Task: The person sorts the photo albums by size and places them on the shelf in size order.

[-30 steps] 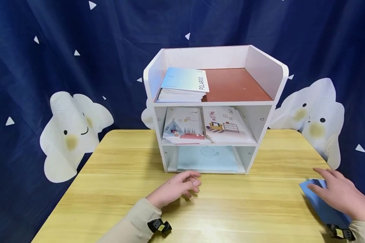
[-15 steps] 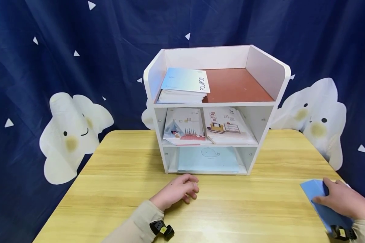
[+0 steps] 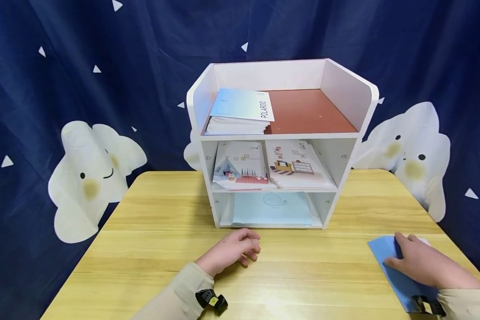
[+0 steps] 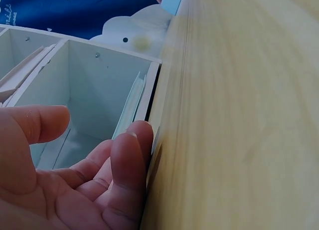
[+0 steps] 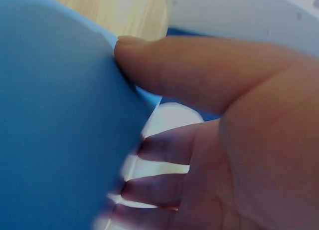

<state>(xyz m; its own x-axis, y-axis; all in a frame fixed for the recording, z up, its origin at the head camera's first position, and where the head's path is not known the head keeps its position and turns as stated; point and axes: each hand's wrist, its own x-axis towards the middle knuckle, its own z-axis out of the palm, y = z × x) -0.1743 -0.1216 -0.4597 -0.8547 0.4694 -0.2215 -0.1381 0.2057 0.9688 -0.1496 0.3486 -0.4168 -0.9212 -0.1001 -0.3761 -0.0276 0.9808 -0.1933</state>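
Observation:
My right hand (image 3: pixel 420 264) grips a blue booklet (image 3: pixel 394 271) at the right side of the wooden table. In the right wrist view, the thumb lies over the edge of the blue cover (image 5: pixel 60 120) and the fingers reach to its other side, their tips hidden. My left hand (image 3: pixel 232 251) is by the table in front of the shelf, its fingers loosely bent and holding nothing. The left wrist view shows the left hand (image 4: pixel 94 175) near the lowest compartment, where a pale blue booklet (image 3: pixel 271 209) with a whale drawing lies.
A white three-level shelf (image 3: pixel 331 204) stands at the back of the table (image 3: pixel 152 231). On its red top, a blue POLAROID booklet (image 3: pixel 240 104) lies on a stack at the left. Two piles of illustrated booklets (image 3: pixel 242 164) fill the middle level. A dark blue curtain (image 3: pixel 144 40) hangs behind.
The right hand has come down onto the blue booklet, taken hold of it and drawn it leftward along the table's right side. The left hand has barely moved.

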